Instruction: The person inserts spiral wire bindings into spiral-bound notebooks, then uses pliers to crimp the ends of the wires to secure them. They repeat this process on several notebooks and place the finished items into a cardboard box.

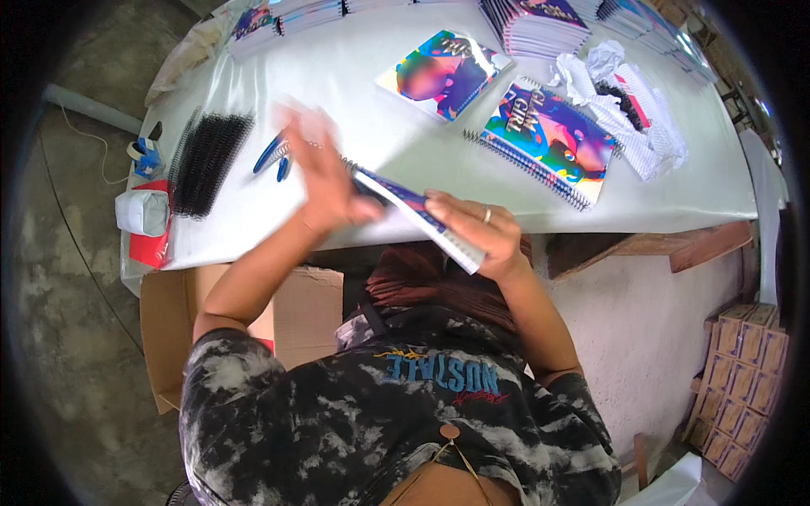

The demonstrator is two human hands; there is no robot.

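Note:
My right hand point(483, 229), with a ring on one finger, grips a notebook point(422, 211) held edge-on over the table's near side. Thumb and fingers clasp the end closest to me. Beside its other end my left hand point(319, 173) is raised and blurred by motion, its fingers spread apart. A dark spiral coil point(348, 162) shows at that end of the notebook, partly hidden by the left hand. Just left of this hand lie blue-handled pliers point(272, 158) on the white table cover. A heap of black spiral coils point(207, 164) rests farther left.
Right of centre lie a colourful notebook point(548, 139) with a coil along its edge and another colourful notebook point(445, 74). Stacked notebooks point(540, 29) line the far side. Crumpled white paper point(654, 139) is at right. Below the table's left edge stands a cardboard box point(308, 312).

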